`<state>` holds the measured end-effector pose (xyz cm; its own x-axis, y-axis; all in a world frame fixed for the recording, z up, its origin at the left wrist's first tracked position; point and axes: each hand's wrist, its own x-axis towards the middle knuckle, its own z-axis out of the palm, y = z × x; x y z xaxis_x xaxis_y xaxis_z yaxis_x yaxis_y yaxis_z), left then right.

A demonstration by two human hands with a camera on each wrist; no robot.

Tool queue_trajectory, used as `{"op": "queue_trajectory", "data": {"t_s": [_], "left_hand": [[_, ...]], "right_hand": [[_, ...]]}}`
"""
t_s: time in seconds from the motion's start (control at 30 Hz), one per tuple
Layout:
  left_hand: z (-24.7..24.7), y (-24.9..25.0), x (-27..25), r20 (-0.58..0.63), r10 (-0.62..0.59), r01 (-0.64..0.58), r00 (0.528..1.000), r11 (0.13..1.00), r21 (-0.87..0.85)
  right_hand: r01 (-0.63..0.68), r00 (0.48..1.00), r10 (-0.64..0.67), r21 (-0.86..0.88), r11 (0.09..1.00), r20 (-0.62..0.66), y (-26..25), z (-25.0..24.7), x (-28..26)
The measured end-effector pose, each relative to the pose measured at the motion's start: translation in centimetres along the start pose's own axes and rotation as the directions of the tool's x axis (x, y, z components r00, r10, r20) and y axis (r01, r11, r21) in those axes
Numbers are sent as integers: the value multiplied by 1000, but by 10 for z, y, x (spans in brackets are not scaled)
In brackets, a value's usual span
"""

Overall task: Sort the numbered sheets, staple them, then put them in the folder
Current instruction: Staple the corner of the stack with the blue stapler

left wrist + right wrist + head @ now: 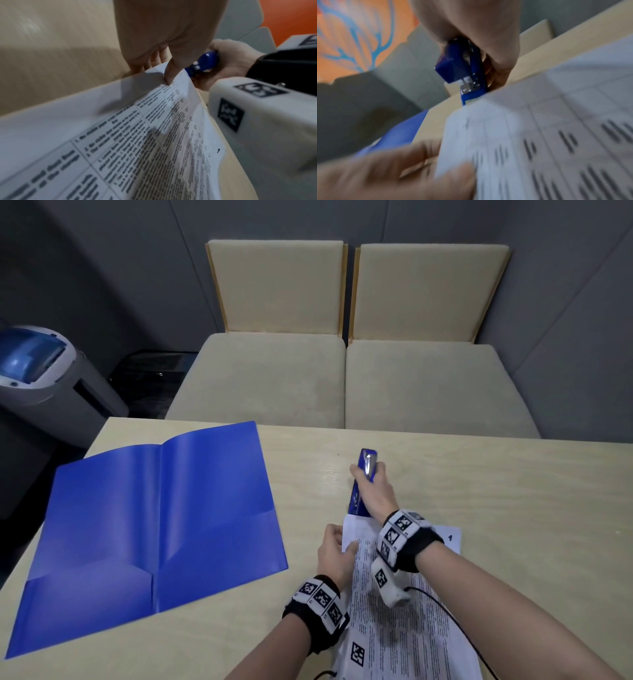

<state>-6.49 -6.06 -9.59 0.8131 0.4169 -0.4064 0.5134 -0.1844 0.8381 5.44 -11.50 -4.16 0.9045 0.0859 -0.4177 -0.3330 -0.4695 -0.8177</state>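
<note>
A stack of printed white sheets (404, 611) lies on the table near its front edge, top sheet marked 1 at the right corner. My left hand (334, 549) pinches the stack's far left edge, thumb on top (171, 73). My right hand (373, 491) grips a blue stapler (361, 484), whose mouth sits over the sheets' far left corner (471, 94). The sheets (137, 135) lift slightly off the table at that corner. A blue folder (150, 515) lies open and flat on the left of the table.
Two beige chairs (342, 378) stand behind the light wooden table (513, 491). A grey and blue bin-like machine (44, 371) stands on the floor at the far left. A black cable (455, 625) runs across the sheets from my right wrist.
</note>
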Motion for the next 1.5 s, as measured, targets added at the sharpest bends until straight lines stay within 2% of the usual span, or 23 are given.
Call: {"op": "queue_trajectory", "data": {"t_s": [0.03,0.1,0.13,0.2,0.23,0.27,0.3,0.47,0.53,0.6,0.63,0.67,0.7,0.73,0.77,0.87,1.07,1.23,1.37,1.43,1.5], "left_hand": [[-1,-1,0,10,13,-13,1000,1000,-7],[-3,-5,-1,43,23,-21,999,999,-34],[-5,-6,-2,66,19,-16,998,999,-50],[-8,-8,-4,103,11,-3,995,997,-80],[-10,-9,-4,117,6,4,993,996,-89],[-12,-10,-4,127,-1,13,992,996,-93],[-13,-11,-4,133,-4,17,991,995,-97],[-11,-10,-2,136,-27,43,990,992,-115],[-10,-10,-3,128,-30,45,991,992,-120],[-9,-9,-4,117,-26,41,993,992,-123],[-9,-8,-5,112,-26,41,993,991,-127],[-9,-6,-6,111,-37,52,993,990,-128],[-8,-5,-7,113,-47,62,992,989,-134],[-8,-2,-9,115,-57,73,992,988,-137],[-7,-1,-9,117,-63,79,991,987,-139],[-5,0,-10,126,-79,97,989,985,-145],[2,-6,-6,151,-116,138,982,980,-141],[1,10,-17,107,-119,115,987,992,47],[4,10,-18,67,-86,77,994,989,128],[5,10,-17,51,-91,83,995,986,144],[5,10,-18,60,-97,87,994,985,150]], "right_hand": [[16,999,-17,-23,1000,-38,-3,-7,7],[71,994,-89,-265,962,-56,-3,-23,20],[95,992,-124,-436,895,-37,1,-31,26],[131,986,-166,-731,670,25,13,-44,35],[141,984,-172,-819,556,53,20,-49,38],[147,982,-178,-861,486,67,26,-52,40],[143,981,-185,-875,463,62,31,-55,42],[135,983,-178,-859,494,52,38,-57,41],[148,975,-220,-797,585,20,38,-69,25],[104,950,-267,-646,757,-160,52,-91,0],[25,928,-213,-517,855,-307,65,-104,-15],[-74,899,-93,-356,931,-429,82,-115,-30],[-162,871,45,-199,966,-489,101,-123,-44],[-215,862,153,-76,974,-483,116,-126,-56],[-232,875,210,3,973,-437,126,-123,-65],[-210,921,234,109,972,-313,125,-110,-78],[-214,925,232,90,973,-301,123,-100,-73],[-294,909,264,-45,955,-323,131,-96,-71],[-249,931,166,-232,940,-326,128,-98,-76],[-188,953,90,-331,925,-289,123,-101,-79],[-167,972,80,-409,897,-220,116,-107,-78]]}}
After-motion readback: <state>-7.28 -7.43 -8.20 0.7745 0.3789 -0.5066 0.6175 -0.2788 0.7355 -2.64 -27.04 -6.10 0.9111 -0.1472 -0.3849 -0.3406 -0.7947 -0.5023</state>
